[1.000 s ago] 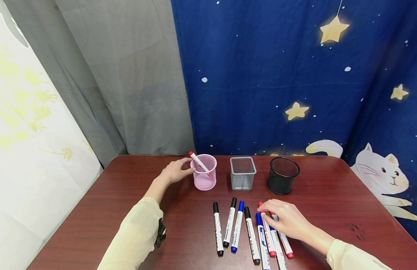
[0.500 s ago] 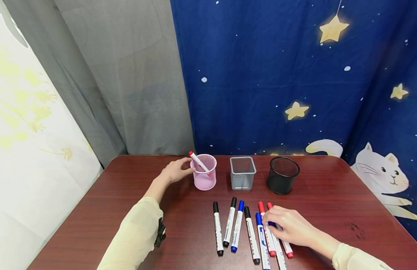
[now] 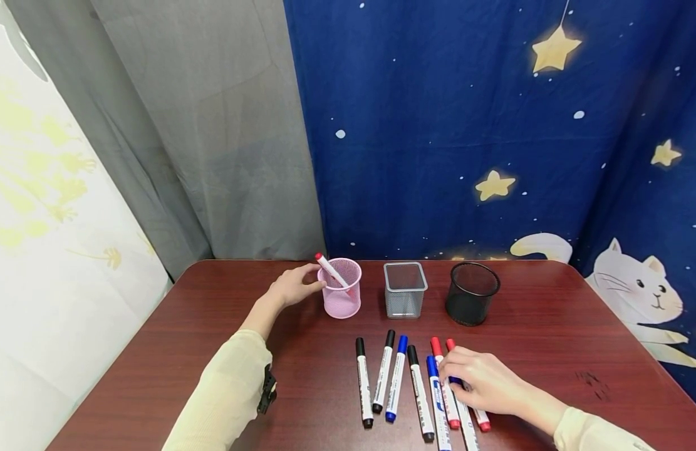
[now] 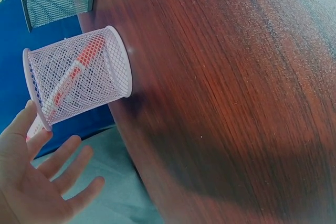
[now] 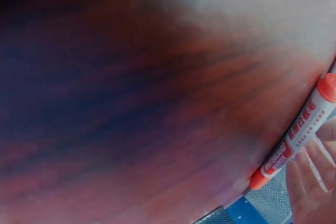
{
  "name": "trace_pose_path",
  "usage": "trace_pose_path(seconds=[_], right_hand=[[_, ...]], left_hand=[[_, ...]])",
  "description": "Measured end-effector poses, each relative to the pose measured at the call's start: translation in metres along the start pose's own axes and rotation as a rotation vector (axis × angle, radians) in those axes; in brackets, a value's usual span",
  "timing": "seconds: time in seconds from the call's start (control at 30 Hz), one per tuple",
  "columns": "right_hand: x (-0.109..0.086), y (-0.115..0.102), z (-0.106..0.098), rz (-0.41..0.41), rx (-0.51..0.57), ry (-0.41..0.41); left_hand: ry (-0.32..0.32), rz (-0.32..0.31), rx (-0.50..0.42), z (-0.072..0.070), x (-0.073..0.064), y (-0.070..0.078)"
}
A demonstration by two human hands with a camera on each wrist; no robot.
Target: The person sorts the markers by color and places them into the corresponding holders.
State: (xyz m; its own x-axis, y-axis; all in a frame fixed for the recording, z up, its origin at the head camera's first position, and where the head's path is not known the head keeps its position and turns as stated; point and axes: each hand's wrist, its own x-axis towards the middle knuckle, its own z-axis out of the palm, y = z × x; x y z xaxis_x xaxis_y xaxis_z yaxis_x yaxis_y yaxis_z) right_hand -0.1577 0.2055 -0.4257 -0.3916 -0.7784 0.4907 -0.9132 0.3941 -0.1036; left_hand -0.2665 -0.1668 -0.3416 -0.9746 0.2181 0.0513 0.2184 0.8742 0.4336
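At the back left of the table (image 3: 302,363), my left hand (image 3: 294,287) holds the rim of a pink mesh pen cup (image 3: 342,302) with thumb and forefinger. The other fingers of the left hand (image 4: 47,177) spread free in the left wrist view. A red-capped marker (image 3: 332,270) leans inside the cup. My right hand (image 3: 483,380) lies over markers at the right end of the row. Its fingertips are at a blue-capped marker (image 3: 466,419), their contact partly hidden. In the right wrist view, a red whiteboard marker (image 5: 299,135) lies in front of the right fingers.
A grey square mesh cup (image 3: 405,302) and a black round mesh cup (image 3: 473,304) stand right of the pink one. Several markers lie side by side in front, including a black-capped marker (image 3: 364,385) at the left end. A curtain (image 3: 415,156) hangs behind the table.
My right hand has shifted a little right and nearer, off the cap of one red marker, uncovering the red caps. The left hand and pink cup have stayed put.
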Motion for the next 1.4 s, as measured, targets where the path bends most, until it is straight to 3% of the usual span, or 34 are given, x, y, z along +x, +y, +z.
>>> trace_pose_path(seconds=[0.67, 1.4], right_hand=[[0.011, -0.003, 0.008, -0.135, -0.083, -0.054], [0.025, -0.011, 0.006, -0.231, -0.298, -0.223]], left_hand=[[0.0, 0.009, -0.008, 0.001, -0.001, -0.001], [0.01, 0.01, -0.007, 0.002, 0.0, -0.001]])
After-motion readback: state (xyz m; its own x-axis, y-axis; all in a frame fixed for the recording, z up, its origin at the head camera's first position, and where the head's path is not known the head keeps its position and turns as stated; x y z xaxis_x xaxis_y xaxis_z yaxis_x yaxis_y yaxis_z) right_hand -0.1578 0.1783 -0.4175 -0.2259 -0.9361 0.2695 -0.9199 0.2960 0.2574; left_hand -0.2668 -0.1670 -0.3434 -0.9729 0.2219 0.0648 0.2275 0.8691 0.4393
